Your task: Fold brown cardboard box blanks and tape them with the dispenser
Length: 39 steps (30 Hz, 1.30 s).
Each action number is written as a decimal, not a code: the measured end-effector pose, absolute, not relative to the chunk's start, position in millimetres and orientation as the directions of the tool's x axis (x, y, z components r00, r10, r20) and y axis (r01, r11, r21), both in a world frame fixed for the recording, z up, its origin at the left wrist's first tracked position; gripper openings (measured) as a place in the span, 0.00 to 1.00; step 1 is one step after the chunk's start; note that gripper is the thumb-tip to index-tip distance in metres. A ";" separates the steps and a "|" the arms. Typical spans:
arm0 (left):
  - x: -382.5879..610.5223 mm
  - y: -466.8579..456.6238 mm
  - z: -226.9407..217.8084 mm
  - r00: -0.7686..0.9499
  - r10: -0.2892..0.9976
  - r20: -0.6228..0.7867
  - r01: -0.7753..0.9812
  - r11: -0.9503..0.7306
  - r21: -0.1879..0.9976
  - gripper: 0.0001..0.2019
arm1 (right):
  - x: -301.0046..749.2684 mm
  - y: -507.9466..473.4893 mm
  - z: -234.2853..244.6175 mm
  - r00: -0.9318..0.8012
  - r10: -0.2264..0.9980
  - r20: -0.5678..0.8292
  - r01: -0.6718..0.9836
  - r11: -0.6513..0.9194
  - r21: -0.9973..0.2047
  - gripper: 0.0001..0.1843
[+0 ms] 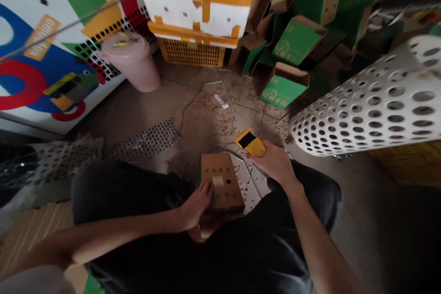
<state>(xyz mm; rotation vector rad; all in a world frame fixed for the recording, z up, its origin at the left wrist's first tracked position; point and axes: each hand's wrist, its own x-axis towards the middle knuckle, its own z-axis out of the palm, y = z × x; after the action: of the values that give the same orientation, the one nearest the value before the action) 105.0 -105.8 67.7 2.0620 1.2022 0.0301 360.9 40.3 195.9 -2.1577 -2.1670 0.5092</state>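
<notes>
A small brown cardboard box [220, 183] with punched holes lies between my knees on the floor. My left hand [195, 206] rests on its near left edge, fingers curled against the cardboard. My right hand [274, 161] is raised just right of the box and grips a yellow tool with a black window [250, 142], which points up and left over the floor. White cut pieces [246, 183] lie under the box on its right side.
A pink bucket [132, 60] stands at the back left beside a colourful board [41, 46]. Green and brown folded cartons [285, 86] pile up at the back right. A white perforated sheet [372, 105] juts in from the right. Yellow crate [191, 51] behind.
</notes>
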 end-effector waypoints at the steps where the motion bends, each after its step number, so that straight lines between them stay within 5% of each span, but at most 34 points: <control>1: 102.2 -102.8 67.6 0.555 0.766 -0.323 0.738 -0.275 0.616 0.47 | 360.5 39.8 195.2 -0.039 0.979 -0.199 0.967 -0.013 -0.253 0.28; 26: 88.7 -110.9 70.6 0.533 0.819 -0.212 0.701 -0.287 0.653 0.45 | 352.9 37.7 196.6 -0.055 0.979 -0.197 0.965 0.002 -0.261 0.28; 33: 76.3 -70.7 65.2 0.492 0.829 -0.267 0.704 -0.198 0.682 0.10 | 349.4 38.0 202.1 -0.067 0.970 -0.236 0.965 0.003 -0.262 0.29; 39: 71.9 -56.1 55.5 0.448 0.819 -0.358 0.709 -0.081 0.701 0.09 | 349.2 38.9 201.1 -0.077 0.971 -0.227 0.966 0.017 -0.258 0.30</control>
<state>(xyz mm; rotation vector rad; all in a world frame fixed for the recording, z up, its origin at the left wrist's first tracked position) 71.9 -56.1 55.5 1.8253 1.2990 0.1587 349.2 38.9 201.1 -2.1246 -2.2299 0.5452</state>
